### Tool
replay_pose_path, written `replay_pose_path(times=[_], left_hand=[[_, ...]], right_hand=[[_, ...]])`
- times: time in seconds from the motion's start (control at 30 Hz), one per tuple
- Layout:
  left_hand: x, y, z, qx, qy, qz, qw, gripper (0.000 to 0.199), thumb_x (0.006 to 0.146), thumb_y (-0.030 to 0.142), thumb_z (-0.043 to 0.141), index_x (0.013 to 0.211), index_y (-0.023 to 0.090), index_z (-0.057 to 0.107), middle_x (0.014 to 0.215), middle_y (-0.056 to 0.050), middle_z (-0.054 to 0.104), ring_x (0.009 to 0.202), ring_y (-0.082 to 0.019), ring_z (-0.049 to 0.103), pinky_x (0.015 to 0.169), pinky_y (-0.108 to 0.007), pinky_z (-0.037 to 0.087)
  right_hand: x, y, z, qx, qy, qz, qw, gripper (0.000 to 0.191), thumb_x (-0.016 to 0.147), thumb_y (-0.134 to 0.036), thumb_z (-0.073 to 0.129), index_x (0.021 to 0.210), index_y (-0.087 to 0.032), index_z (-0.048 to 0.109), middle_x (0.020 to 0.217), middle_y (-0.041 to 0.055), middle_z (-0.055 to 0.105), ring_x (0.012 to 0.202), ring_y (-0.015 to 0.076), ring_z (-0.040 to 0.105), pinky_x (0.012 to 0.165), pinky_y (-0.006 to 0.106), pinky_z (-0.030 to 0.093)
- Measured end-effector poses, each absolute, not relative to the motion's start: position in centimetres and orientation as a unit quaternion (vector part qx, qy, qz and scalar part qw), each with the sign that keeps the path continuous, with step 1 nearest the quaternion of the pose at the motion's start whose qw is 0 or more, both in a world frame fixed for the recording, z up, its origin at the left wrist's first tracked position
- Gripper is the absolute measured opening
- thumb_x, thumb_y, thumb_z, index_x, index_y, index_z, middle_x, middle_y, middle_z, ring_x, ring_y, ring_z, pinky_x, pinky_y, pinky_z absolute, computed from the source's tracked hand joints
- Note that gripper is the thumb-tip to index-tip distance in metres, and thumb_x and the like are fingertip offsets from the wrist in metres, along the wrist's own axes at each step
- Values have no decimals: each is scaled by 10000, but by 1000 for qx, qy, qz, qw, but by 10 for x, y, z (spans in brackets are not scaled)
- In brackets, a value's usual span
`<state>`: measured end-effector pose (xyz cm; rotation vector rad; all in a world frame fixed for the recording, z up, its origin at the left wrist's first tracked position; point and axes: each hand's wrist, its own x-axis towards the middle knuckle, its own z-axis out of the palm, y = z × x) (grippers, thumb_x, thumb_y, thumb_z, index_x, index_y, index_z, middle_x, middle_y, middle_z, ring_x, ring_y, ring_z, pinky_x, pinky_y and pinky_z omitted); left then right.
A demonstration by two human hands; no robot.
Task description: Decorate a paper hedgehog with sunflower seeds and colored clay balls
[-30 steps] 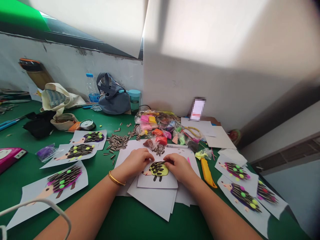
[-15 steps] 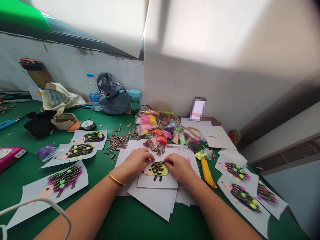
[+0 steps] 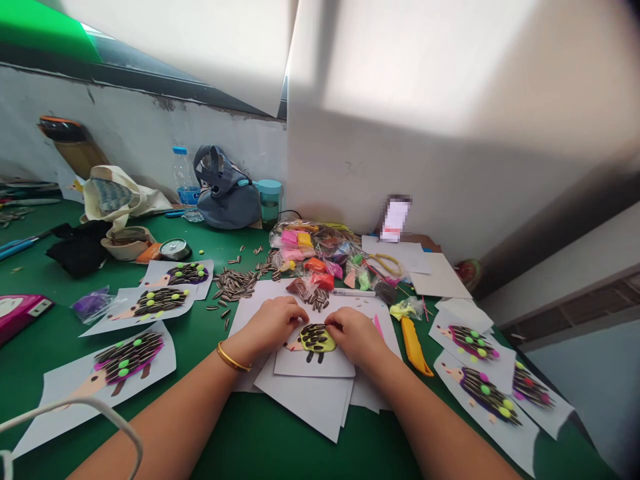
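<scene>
The yellow hedgehog, studded with dark seeds, is lying on the top white sheet in front of me, over other papers. My right hand is touching its upper edge, thumb and fingertips drawn narrow; I cannot tell whether they are holding a seed. My left hand is hovering or resting near the hedgehog's head, its fingers curled with a narrow gap. Just beyond, a small heap of seeds is lying near the white pen. The yellow cutter is lying to the right, and finished-looking hedgehog pictures are flanking both sides.
</scene>
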<state>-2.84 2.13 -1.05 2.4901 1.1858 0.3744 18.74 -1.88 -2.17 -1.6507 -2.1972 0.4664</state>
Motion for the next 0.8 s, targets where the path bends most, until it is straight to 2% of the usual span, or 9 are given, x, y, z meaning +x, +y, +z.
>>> replay_pose_path(times=[0.23, 0.4, 0.8], left_hand=[[-29, 22, -12, 879, 418, 137, 182, 246, 852, 154, 564, 948, 267, 761, 948, -26, 710, 916, -193, 628, 841, -291, 448], [-29, 21, -11, 882, 414, 139, 178, 252, 851, 142, 560, 940, 268, 759, 935, -23, 710, 899, -190, 628, 825, -288, 446], [-31, 23, -17, 886, 401, 157, 170, 267, 836, 118, 566, 936, 276, 756, 915, -12, 714, 893, -182, 624, 821, -282, 440]], right_hand=[[186, -22, -19, -582, -771, 161, 201, 189, 833, -143, 591, 949, -215, 722, 940, 38, 672, 894, 175, 603, 783, 273, 434], [186, -23, -20, -575, -772, 164, 216, 170, 857, -146, 586, 900, -224, 731, 934, 32, 656, 894, 169, 600, 777, 268, 443], [184, -20, -23, -550, -776, 178, 252, 186, 876, -127, 585, 928, -232, 729, 928, 23, 658, 898, 162, 596, 803, 274, 455]])
